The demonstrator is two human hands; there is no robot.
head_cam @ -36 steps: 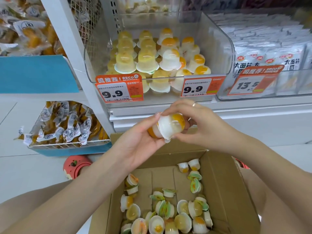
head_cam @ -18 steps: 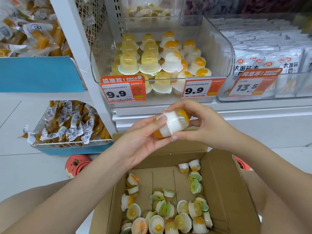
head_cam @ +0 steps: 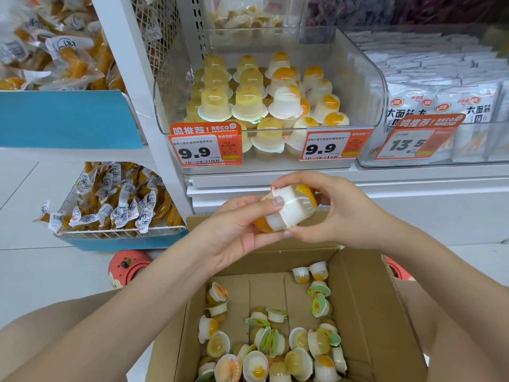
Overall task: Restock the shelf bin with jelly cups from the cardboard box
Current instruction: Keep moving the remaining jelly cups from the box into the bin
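The clear shelf bin (head_cam: 366, 86) is stocked with jelly cups; below it the cardboard box (head_cam: 369, 312) has loose cups along its near edge. Above the box's far edge, left hand (head_cam: 234, 230) and right hand (head_cam: 341, 213) both pinch two white-and-orange cups (head_cam: 289, 209) held rim to rim

**Materials & finishes**

Jelly cups (head_cam: 289, 208) pinched betw. left hand (head_cam: 237, 232) & right hand (head_cam: 338, 213): glossy smooth translucent plastic w/ white rims. Shelf bin (head_cam: 366, 86) above the hands: clear glossy plastic, reflective. Cardboard box (head_cam: 366, 312) below the hands: matt brown corrugated card, creased inside. Price tags (head_cam: 205, 150) on the bin front: glossy printed paper/plastic. Wire basket (head_cam: 121, 232), left of the left hand: white-coated metal, holding shiny crinkly film snack packs (head_cam: 118, 202).
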